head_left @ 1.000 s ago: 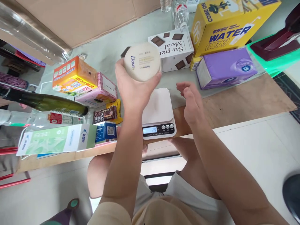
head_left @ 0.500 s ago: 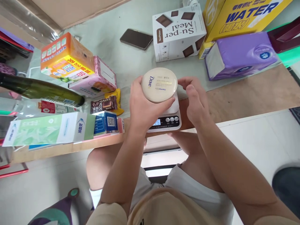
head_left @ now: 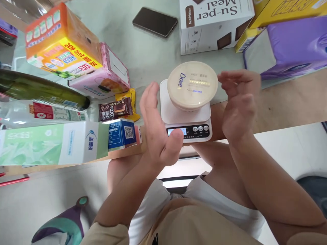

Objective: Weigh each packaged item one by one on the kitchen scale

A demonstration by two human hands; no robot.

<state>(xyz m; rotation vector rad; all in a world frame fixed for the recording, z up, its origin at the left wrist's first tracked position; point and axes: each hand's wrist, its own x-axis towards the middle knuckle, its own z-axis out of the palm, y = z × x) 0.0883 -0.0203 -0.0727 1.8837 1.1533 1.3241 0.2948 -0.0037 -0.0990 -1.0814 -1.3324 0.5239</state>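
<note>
The round cream plastic tub [head_left: 192,85] rests on the white plastic scale [head_left: 176,115]; ideally centre it, hands clear. Left hand [head_left: 158,129], left of the scale: fingers spread, empty. Right hand [head_left: 240,102], right of it: fingers half-curled, seemingly empty. 1 tub, 1 scale; beyond it, 1 flat black phone [head_left: 155,22]; left of it, 2 glossy plastic packets [head_left: 116,109].

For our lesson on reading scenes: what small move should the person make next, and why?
Perhaps move the left hand aside: the Dove tub sits on the white scale, that hand is open and apart from the tub, and in this view its thumb covers part of the lit display.
</note>
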